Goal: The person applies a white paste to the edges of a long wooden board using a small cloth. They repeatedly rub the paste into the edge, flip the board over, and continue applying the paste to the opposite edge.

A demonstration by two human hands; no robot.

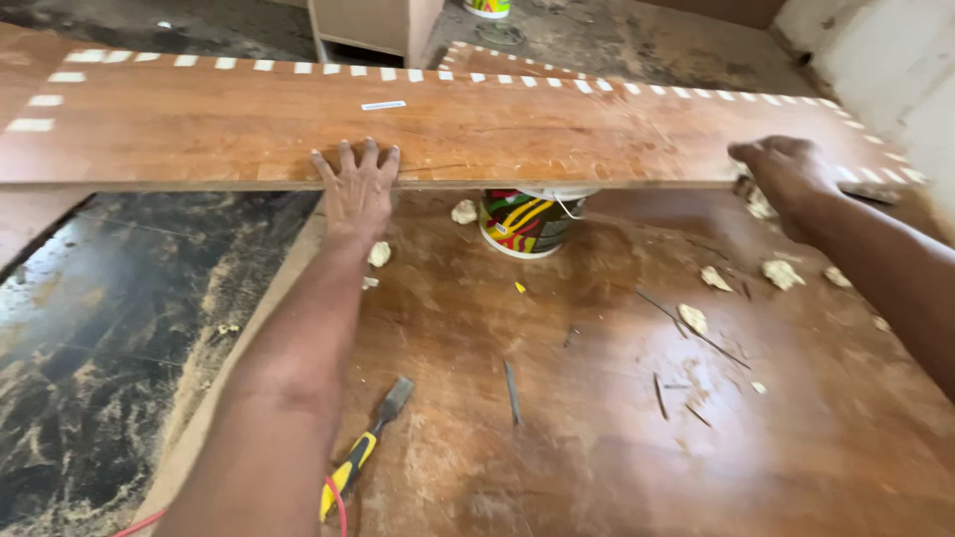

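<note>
A long brown wooden board (497, 124) with white inlay marks along its far edge lies across the view, resting on a colourful can (525, 221). My left hand (356, 184) lies flat with fingers spread on the board's near edge. Further right, my right hand (786, 169) grips the same near edge close to the board's right end. Under the board lies a larger brown panel (617, 418).
A chisel (366, 447) with a yellow and black handle lies on the panel near my left forearm. Nails and thin sticks (511, 391), plus pale wood chips (782, 272), are scattered about. Dusty dark flooring (109, 328) is at left, a white wall (885, 60) at right.
</note>
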